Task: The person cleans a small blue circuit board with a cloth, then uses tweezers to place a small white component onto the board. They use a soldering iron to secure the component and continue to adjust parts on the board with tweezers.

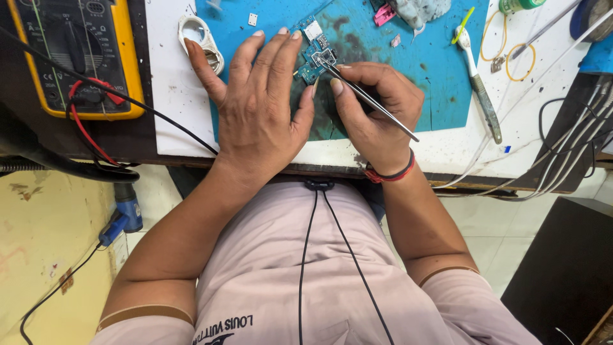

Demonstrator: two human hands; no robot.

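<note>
A small blue circuit board (313, 48) lies on a teal work mat (434, 57). My left hand (255, 102) rests flat beside it, fingertips pressing on the board's left edge. In my right hand (377, 108) are metal tweezers (364, 96), pinched between thumb and fingers, their tips touching a small metal part on the board. A red band circles my right wrist.
A yellow multimeter (76, 54) with red and black leads sits at the left. A white round holder (203, 39) lies near my left fingers. A knife-like tool (480, 86), rubber bands (520, 61) and grey cables (562, 160) lie to the right. A blue tool (124, 217) hangs below the bench.
</note>
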